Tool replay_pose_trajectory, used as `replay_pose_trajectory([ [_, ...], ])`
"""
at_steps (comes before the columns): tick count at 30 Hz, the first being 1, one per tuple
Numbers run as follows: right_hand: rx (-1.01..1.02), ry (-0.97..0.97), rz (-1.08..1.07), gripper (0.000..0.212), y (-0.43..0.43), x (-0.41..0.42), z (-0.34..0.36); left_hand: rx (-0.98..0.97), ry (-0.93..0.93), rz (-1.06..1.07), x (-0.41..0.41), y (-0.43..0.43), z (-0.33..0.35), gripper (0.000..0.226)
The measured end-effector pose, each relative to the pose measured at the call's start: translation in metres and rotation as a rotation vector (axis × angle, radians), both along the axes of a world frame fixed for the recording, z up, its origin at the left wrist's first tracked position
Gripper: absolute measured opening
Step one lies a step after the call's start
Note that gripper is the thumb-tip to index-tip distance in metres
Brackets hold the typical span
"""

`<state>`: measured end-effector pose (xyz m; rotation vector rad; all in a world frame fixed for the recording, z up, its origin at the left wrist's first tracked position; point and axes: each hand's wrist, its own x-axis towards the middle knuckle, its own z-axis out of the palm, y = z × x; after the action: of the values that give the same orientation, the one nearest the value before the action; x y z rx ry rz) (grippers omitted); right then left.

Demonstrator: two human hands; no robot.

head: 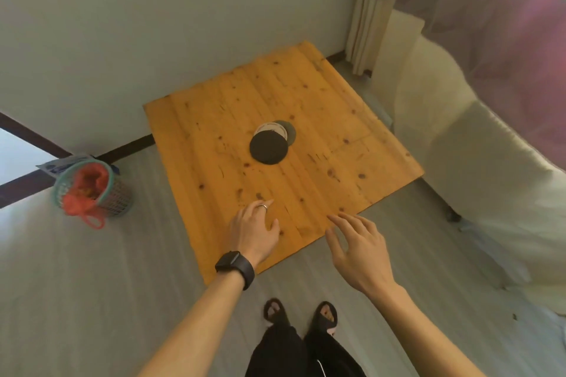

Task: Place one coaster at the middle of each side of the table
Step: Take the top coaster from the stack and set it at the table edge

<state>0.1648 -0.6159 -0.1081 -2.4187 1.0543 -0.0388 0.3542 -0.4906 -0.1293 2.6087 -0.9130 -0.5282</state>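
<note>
A low square wooden table [352, 138] stands in front of me. Near its middle lies a loose overlapping pile of round coasters: a dark one [269, 147] on top at the front, a white one [274, 127] behind it, and a grey one [291, 131] partly hidden at the back right. My left hand [254, 231], with a ring and a black wristwatch, hovers over the table's near edge, fingers apart and empty. My right hand [356, 243] hangs over the near corner, fingers spread, holding nothing. Both hands are well short of the coasters.
A mesh bin [119, 196] with a red bag inside stands on the floor to the left of the table. A white sofa [477, 144] flanks the table's right side. A wall runs behind the table. My feet in sandals are on the grey floor below.
</note>
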Motion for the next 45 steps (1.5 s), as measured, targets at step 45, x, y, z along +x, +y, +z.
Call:
replay_pose_trajectory([
  [45,0.106,0.402,0.138,0.066,-0.179,0.241,-0.225,0.697,-0.343,-0.588,0.2,-0.226,-0.144,0.043],
])
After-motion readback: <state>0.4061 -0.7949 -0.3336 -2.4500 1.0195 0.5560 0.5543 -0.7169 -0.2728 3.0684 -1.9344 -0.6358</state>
